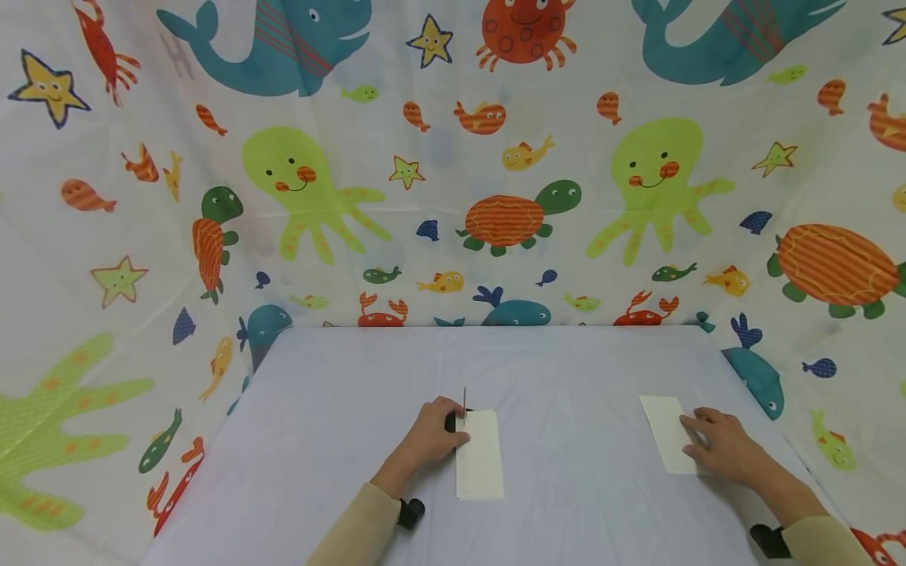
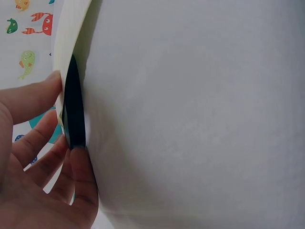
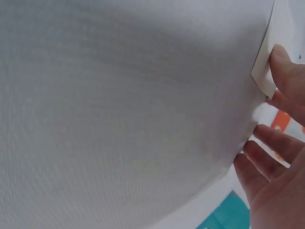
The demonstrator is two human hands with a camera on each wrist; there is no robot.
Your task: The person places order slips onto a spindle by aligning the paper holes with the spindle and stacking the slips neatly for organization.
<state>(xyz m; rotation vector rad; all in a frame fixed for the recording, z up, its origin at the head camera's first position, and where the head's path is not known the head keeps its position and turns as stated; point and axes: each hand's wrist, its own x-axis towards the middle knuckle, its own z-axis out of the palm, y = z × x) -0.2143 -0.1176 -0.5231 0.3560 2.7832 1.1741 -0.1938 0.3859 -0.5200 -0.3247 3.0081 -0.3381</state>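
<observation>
On the white-covered table a lined, cream paper stack (image 1: 480, 464) lies in front of me. My left hand (image 1: 433, 431) is at its upper left edge and grips what looks like a black binder clip (image 2: 75, 107), with a thin piece standing up from it. The left thumb presses on the paper, and other fingers touch the clip's far end. Farther right lies a second cream paper (image 1: 665, 440), slightly tilted. My right hand (image 1: 729, 446) rests at its right edge, thumb and fingers apart and touching it; the right wrist view shows the thumb on the paper (image 3: 263, 71).
A white cloth (image 1: 566, 377) covers the table. Behind it and along both sides hangs a curtain (image 1: 439, 165) printed with sea animals. A black strap with a small device (image 1: 412, 512) is on the left wrist, and another (image 1: 770, 542) on the right.
</observation>
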